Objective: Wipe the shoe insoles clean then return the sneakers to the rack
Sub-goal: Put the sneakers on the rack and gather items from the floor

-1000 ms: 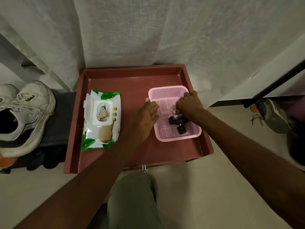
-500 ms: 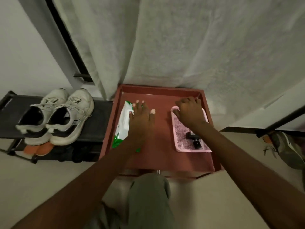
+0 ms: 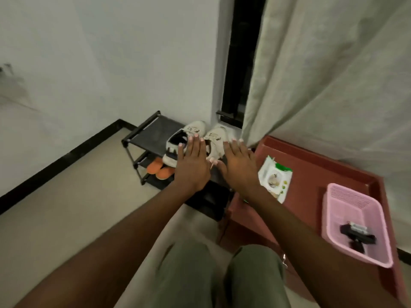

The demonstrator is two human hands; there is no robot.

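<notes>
Two white sneakers stand side by side on the top shelf of a black shoe rack (image 3: 153, 132) against the wall, the left sneaker (image 3: 178, 141) and the right sneaker (image 3: 216, 138). My left hand (image 3: 192, 164) is stretched out flat over the left sneaker, fingers straight, holding nothing. My right hand (image 3: 239, 165) is flat with straight fingers over the right sneaker's near side. Whether either hand touches a sneaker I cannot tell. A pack of wet wipes (image 3: 275, 178) lies on the red table.
A red tray-topped table (image 3: 311, 165) stands right of the rack under a pale curtain (image 3: 322, 74). On it sits a pink basket (image 3: 347, 203) with a small black object (image 3: 355, 235) inside. Orange slippers (image 3: 159, 170) lie on the rack's lower shelf. My knees are at the bottom.
My view swung left from the red table to the shoe rack. Both hands left the basket and wipes and moved left, flat over the sneakers.
</notes>
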